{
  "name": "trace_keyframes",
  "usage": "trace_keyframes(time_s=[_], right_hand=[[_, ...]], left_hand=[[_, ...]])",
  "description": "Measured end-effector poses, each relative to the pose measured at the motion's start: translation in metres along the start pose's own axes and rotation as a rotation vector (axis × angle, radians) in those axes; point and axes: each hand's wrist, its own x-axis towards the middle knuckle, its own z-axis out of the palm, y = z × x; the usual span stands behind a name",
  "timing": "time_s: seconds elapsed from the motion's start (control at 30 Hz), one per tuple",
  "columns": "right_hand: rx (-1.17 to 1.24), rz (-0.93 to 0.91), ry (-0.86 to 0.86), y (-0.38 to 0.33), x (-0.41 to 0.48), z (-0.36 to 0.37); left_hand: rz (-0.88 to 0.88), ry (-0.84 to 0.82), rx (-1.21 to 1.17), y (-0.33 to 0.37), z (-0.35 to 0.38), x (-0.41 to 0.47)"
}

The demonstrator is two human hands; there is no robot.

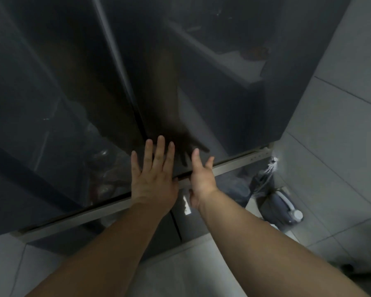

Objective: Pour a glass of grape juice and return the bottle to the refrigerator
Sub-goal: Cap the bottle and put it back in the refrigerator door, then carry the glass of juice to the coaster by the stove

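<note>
A dark, glossy refrigerator fills most of the head view, its two upper doors (212,103) meeting at a vertical seam and both closed. My left hand (153,174) lies flat against the lower part of the right door, fingers straight and spread. Beside it, my right hand (201,176) touches the same door's bottom edge with fingers extended. Neither hand holds anything. No juice bottle or glass is in view.
A metal strip (116,207) runs under the upper doors, with lower drawers (159,232) beneath. A tiled wall (341,103) stands close on the right. On the floor at the right sit a dark bag (263,181) and a grey appliance with a white cap (296,215).
</note>
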Motion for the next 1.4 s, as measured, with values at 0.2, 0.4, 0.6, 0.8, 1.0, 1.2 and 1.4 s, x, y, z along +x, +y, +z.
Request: trace_keyframes(time_s=[0.2,0.4,0.6,0.8,1.0,1.2,1.4], right_hand=[[-0.244,-0.327,0.065,-0.023,-0.059,-0.056],[-1.115,-0.706,0.396,-0.039,-0.138,-0.171],[-1.496,-0.701,0.679,-0.056,-0.242,-0.286],[-1.514,-0.621,0.98,-0.049,-0.384,-0.415],[-1.549,-0.463,1.3,-0.007,-0.563,-0.571],[-1.594,-0.242,1.592,0.038,-0.714,-0.677],[-1.5,-0.157,1.821,0.065,-0.807,-0.748]], left_hand=[[0.109,0.073,-0.205,0.058,-0.023,-0.025],[0.316,0.056,-0.319,0.139,-0.07,-0.067],[0.573,0.145,-0.288,0.238,-0.135,-0.133],[0.806,0.208,-0.334,0.363,-0.193,-0.243],[1.057,0.245,-0.393,0.511,-0.248,-0.413],[1.323,0.342,-0.488,0.618,-0.297,-0.571],[1.506,0.398,-0.502,0.696,-0.328,-0.671]])
